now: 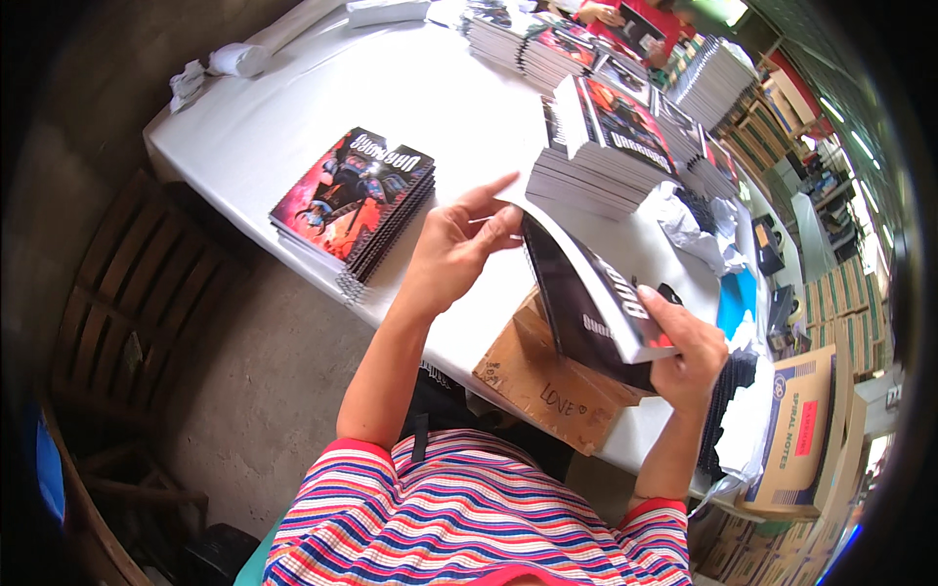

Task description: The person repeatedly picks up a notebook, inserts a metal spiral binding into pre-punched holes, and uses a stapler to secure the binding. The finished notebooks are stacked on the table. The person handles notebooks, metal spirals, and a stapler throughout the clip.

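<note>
Over the brown box [528,376], contents hidden, the right grip [692,350] clamps a black-covered notebook [570,301]; beyond the box, the left grip [455,244], index finger extended, nears its corner, clamped or not I cannot tell.

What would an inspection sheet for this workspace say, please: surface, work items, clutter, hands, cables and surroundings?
Surface: white table, carrying books and paper.
Work items: one book in hand, its dark cover spread from the pages; a small stack at left, larger stacks beyond.
Clutter: crumpled paper at right; brown box by the near edge.
Hands: right hand grips the book's near end; left hand is at the far end, contact unclear.
Cables: nothing seen.
Surroundings: bare floor at left, carton at right, co-worker in red across the table.
</note>
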The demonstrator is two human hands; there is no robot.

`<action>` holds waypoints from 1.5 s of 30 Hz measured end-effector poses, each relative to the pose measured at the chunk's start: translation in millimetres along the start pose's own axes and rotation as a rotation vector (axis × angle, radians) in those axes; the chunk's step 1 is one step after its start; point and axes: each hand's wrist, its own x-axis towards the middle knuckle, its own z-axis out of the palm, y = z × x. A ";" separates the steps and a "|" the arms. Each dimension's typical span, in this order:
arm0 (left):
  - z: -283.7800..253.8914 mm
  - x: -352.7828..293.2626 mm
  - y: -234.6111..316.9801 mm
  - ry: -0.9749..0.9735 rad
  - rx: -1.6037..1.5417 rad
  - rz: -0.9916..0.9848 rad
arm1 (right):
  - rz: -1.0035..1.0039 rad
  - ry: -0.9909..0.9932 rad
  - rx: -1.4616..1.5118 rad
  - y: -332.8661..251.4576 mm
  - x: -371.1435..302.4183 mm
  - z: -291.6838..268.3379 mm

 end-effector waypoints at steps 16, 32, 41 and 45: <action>-97.7 -43.4 59.4 0.337 0.060 0.483 | -0.098 -0.137 0.234 -22.7 130.7 57.8; -202.7 -12.5 -8.4 0.873 0.507 0.290 | 0.893 0.278 0.836 66.1 113.9 302.3; -231.4 5.1 -37.9 0.955 0.235 0.343 | 0.884 0.544 0.848 58.7 109.4 372.3; -227.7 21.2 -37.2 0.979 0.053 0.506 | 0.803 0.672 0.843 56.7 114.4 372.7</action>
